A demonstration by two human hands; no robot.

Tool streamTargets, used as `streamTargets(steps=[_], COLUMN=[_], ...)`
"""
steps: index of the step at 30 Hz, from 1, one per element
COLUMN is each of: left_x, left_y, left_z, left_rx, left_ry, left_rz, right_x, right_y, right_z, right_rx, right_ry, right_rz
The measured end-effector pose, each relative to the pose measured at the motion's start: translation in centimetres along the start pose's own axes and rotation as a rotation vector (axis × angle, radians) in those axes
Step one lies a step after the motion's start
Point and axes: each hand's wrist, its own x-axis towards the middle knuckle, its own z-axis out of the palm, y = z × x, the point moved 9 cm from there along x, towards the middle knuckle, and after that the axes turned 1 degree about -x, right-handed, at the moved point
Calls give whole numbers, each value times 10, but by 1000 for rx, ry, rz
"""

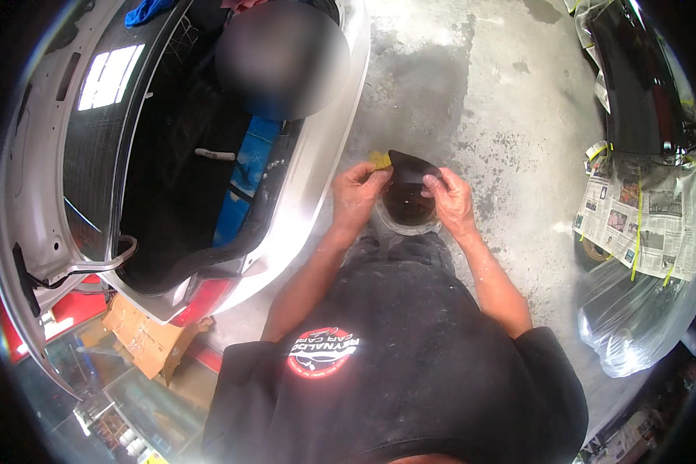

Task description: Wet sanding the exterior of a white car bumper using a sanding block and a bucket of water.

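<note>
My left hand (356,193) pinches the left end of a dark, thin sheet (410,165), where a bit of yellow (379,159) shows. My right hand (448,199) grips the right side of the same sheet, thumb on top. Just under the sheet and between my hands is a round container (408,227) with dark liquid (406,203) in it, partly hidden by the sheet. Both forearms reach up from the lower edge, past my dark shirt.
At left, a white car (309,178) has its trunk open; a blurred patch hides its upper part. A blue cloth (147,9) lies above. Cardboard (143,336) is at lower left. At right stands a dark car part (634,77) with newspaper masking (626,216) and plastic sheeting (619,317).
</note>
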Motion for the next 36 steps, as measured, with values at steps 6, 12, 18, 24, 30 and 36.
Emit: streamTargets(steps=[6,12,18,24,30,36], left_x=[3,-12,-14,-19,21,73], left_y=[4,42,20,-57,-65,-205], left_z=[27,53,65,55,37,13], left_rx=[-281,380,115,-51,299,102], left_ry=[63,-168,-154,-224,-439,-327], left_rz=[-10,310,97,-227,-205,-473], right_x=[10,2,-5,4,-5,23], right_y=[10,-54,-10,24,86,195], right_z=[-33,-34,-11,-2,40,64], right_rx=[-253,-78,112,315,798,665], right_ry=[-224,-96,-395,-210,-328,-46], right_rz=[119,-216,152,196,552,565])
